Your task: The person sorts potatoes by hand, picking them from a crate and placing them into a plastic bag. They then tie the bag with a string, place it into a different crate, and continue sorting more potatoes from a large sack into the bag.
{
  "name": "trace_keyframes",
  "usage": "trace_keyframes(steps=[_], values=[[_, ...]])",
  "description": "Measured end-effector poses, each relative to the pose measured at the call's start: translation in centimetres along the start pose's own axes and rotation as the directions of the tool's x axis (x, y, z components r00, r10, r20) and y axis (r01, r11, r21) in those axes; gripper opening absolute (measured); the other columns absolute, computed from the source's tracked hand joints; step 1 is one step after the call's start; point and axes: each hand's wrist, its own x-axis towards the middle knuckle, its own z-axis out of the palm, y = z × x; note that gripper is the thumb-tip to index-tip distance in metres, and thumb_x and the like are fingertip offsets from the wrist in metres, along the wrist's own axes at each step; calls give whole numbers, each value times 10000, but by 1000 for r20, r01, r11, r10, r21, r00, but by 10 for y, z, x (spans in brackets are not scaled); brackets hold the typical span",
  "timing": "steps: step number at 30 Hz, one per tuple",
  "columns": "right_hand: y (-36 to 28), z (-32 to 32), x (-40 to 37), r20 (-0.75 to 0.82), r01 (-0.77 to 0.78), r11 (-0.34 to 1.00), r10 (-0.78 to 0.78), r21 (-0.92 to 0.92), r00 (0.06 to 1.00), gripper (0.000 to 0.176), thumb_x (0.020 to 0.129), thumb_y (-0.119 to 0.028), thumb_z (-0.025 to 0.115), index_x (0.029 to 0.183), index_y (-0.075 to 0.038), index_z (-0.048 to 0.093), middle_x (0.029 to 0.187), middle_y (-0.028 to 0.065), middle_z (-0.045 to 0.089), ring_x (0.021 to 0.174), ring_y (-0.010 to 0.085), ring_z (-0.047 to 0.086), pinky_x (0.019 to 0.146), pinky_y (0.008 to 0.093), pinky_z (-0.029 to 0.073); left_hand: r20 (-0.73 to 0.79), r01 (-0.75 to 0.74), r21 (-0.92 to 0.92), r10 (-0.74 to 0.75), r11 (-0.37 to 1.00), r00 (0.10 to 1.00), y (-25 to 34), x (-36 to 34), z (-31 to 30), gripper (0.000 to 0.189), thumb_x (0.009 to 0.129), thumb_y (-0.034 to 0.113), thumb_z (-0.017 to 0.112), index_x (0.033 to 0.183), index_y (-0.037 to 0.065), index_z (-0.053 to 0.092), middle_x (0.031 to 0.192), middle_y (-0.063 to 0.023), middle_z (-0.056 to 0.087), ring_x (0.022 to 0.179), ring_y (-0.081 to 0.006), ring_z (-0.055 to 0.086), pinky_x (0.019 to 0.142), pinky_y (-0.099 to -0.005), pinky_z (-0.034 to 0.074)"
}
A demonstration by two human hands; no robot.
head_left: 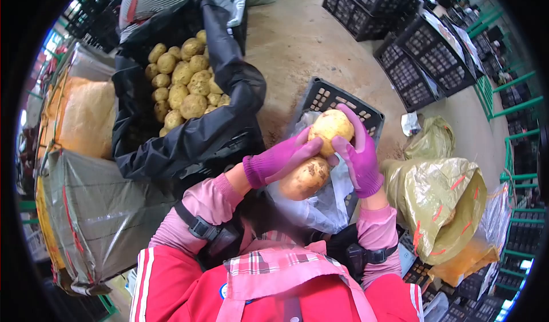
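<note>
In purple gloves, both hands meet in front of my body, above a black plastic crate. My left hand has its fingers closed against the left side of a pale yellow potato. My right hand wraps round the same potato from the right, one finger over its far end. A second, browner potato with dirt marks is just below, against the underside of my left hand; how it is supported is hidden. Beneath them, crumpled clear plastic lines the black crate.
A large black-lined crate full of potatoes stands at the left. Wrapped sacks sit beyond it. On the right lies an olive woven sack, mouth open. Stacked black crates stand at the back right on the dusty floor.
</note>
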Motion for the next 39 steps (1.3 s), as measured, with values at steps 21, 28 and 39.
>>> trace_keyframes(steps=[21,28,39], values=[[-77,134,88,372,648,566,-535,-509,759,419,862,-74,638,1278,-40,599,1222,165,642,1161,326,605,986,388,472,-637,-323,-369,16,872,771,-18,-10,-31,469,1045,411,375,1197,28,597,1105,-113,669,961,-205,655,920,-333,492],[1,67,-9,-51,-105,963,95,-248,994,843,800,-261,781,1470,16,349,1339,183,552,1233,233,544,1028,348,439,-468,-408,319,517,855,717,-24,-7,-43,532,949,197,632,1386,-19,418,1305,-142,540,1186,-225,563,1015,-339,454],[-6,63,-34,-70,149,659,-294,-738,953,788,739,-90,792,1429,-23,418,1364,215,523,1244,385,532,1002,411,478,-501,-214,440,436,872,747,-14,10,0,514,883,329,720,1231,3,529,1038,-104,635,952,-174,632,848,-320,514]])
